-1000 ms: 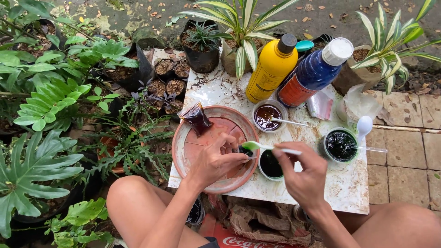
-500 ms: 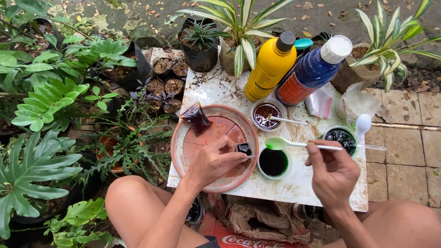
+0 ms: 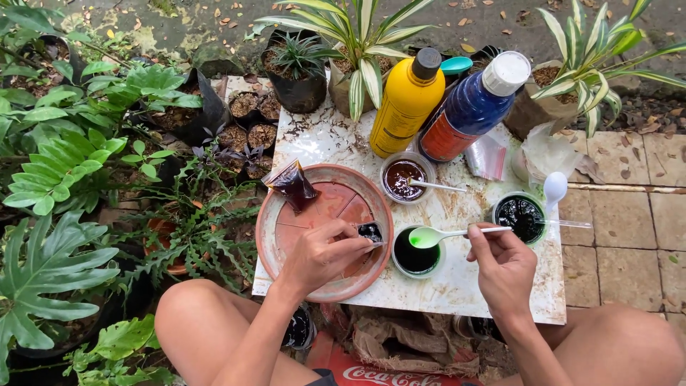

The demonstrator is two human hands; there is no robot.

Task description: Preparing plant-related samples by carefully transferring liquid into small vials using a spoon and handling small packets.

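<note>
My left hand (image 3: 323, 251) rests inside a round terracotta saucer (image 3: 286, 214) and pinches a small clear bag (image 3: 369, 231) of dark liquid at the saucer's right side. My right hand (image 3: 504, 266) grips the white handle of a plastic spoon (image 3: 429, 236), whose bowl is wet with green liquid and hovers over a small cup of dark green liquid (image 3: 416, 254). A second filled bag of dark brown liquid (image 3: 293, 186) lies on the saucer's upper left rim.
On the small white table (image 3: 457, 286) stand a yellow bottle (image 3: 407, 100), a blue bottle (image 3: 471, 107), a brown cup with a spoon (image 3: 404, 175), a dark green cup (image 3: 518, 214) and a white spoon (image 3: 554, 189). Potted plants crowd the left and back.
My right hand lifted the spoon out of the green cup and drew it to the right, then brought its green-coated bowl back over the cup. My left hand stayed in the saucer.
</note>
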